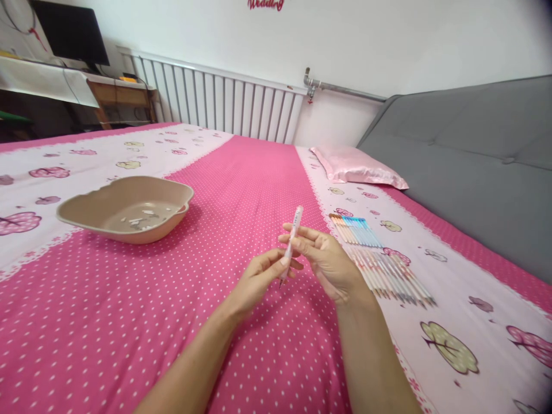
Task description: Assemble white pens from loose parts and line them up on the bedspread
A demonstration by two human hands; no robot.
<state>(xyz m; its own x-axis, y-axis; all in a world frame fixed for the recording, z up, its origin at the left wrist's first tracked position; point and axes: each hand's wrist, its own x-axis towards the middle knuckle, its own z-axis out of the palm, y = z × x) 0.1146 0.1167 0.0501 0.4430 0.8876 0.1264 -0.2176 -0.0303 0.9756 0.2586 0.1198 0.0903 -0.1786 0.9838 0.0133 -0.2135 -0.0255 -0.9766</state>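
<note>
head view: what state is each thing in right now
Pen, held, tilted, dark end down
Left hand, pinching the pen's lower part
Right hand, pinching the pen's upper part
Basin, upright, with white bits inside
Other pens, laid side by side in two groups
Pillow, lying flat
Monitor, screen dark

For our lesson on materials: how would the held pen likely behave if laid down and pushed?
The pen looks stiff, running straight between the left hand and right hand. It is probably light, being slim. Its seemingly rounded shape may let it roll.
</note>
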